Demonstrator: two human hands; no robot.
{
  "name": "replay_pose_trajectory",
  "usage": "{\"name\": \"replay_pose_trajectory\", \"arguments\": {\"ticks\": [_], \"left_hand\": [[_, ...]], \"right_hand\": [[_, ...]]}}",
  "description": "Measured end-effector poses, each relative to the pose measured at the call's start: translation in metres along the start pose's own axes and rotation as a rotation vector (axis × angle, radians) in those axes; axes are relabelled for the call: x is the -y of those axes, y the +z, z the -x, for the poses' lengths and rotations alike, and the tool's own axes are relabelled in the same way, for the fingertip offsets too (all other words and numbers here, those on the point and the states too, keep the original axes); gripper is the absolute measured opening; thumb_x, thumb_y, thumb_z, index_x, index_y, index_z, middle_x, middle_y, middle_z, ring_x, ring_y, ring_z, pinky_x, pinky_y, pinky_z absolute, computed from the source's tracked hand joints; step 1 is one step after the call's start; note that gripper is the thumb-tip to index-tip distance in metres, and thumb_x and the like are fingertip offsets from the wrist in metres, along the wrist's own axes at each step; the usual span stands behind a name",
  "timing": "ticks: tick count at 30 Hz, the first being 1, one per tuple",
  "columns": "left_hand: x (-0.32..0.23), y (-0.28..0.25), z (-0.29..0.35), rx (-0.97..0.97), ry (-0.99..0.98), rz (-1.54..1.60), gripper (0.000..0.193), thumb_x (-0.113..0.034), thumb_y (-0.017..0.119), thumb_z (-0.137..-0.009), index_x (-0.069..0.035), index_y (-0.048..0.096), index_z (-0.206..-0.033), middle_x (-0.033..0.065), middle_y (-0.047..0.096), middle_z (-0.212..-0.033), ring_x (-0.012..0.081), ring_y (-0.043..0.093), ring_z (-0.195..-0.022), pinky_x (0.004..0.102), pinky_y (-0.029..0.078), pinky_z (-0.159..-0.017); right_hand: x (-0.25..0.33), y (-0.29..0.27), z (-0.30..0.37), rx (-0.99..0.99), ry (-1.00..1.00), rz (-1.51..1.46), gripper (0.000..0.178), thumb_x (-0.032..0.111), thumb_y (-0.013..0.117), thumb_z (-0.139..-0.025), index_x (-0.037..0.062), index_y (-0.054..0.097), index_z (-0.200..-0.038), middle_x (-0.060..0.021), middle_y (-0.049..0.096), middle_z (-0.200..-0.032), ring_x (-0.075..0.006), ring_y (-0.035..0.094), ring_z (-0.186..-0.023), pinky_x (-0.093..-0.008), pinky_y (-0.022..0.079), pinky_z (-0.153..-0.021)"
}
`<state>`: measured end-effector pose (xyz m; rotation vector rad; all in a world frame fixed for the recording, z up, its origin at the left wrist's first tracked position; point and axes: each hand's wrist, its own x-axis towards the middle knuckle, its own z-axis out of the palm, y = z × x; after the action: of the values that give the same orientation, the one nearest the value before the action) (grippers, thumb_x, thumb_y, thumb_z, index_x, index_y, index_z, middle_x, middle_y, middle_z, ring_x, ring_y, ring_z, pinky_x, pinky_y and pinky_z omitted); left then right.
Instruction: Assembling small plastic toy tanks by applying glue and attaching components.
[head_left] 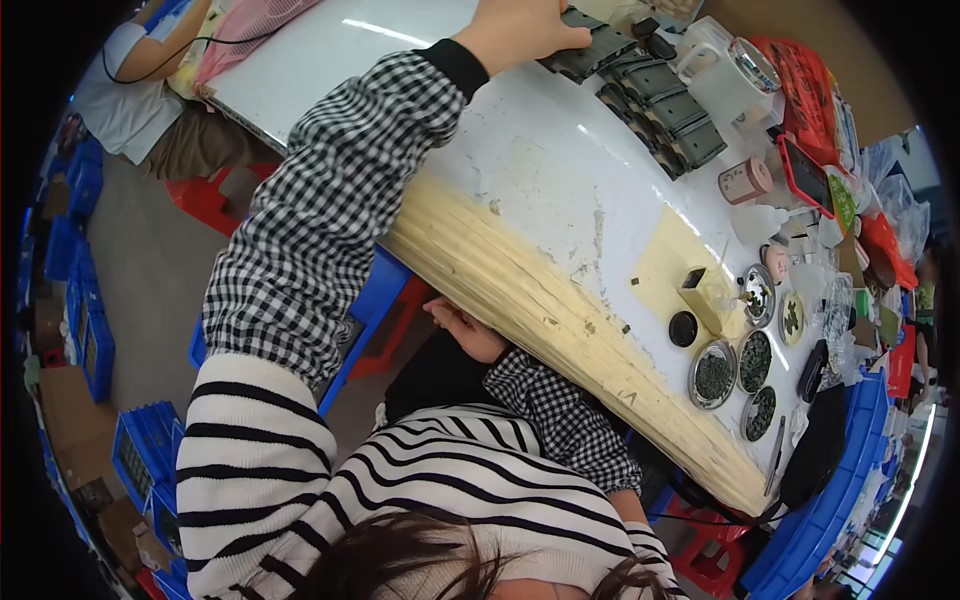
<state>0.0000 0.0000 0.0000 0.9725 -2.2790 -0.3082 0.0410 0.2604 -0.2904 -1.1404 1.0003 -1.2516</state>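
My left hand (522, 32) reaches to the far edge of the white table, its fingertips partly cut off by the top of the picture. Its thumb lies against a dark grey-green block (590, 50), with the fingers bent around the block's near end. More such dark blocks (672, 112) stand in a row just right of it. Below the table's near edge, over my lap, rests my right hand (468, 332). Its fingers are curled in, and nothing shows in them. Checked sleeve covers are on both forearms.
Yellowish tape covers the table's near edge (560, 345). At the right are round dishes of small dark parts (713, 375), a yellow box (708, 298), a white bottle (757, 222), a red-framed phone (805, 177) and a white jug (722, 70). A person (150, 95) sits at upper left.
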Motion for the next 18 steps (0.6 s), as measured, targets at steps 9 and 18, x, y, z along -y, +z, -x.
{"name": "replay_pose_trajectory", "arguments": {"ticks": [9,18], "left_hand": [[0.016,0.057,-0.030,-0.150,0.174,0.012,0.042,-0.030,0.073,-0.068,0.001,0.062,-0.094,0.0222,0.065,-0.086,0.0375,0.063,-0.083,0.0437,0.051,-0.075],[0.026,0.018,0.005,0.039,0.101,0.062,0.046,-0.040,0.071,-0.079,0.000,0.058,-0.099,0.0233,0.065,-0.092,0.0374,0.063,-0.088,0.0408,0.050,-0.077]], "right_hand": [[-0.027,-0.009,0.000,-0.180,0.182,-0.329,0.017,0.020,0.061,-0.093,0.0049,0.066,-0.100,-0.0037,0.063,-0.084,-0.0099,0.059,-0.076,-0.0242,0.050,-0.069],[-0.061,-0.013,-0.002,-0.143,0.254,-0.428,0.020,0.021,0.059,-0.094,0.0045,0.065,-0.103,-0.0037,0.064,-0.086,-0.0110,0.059,-0.077,-0.0249,0.051,-0.070]]}}
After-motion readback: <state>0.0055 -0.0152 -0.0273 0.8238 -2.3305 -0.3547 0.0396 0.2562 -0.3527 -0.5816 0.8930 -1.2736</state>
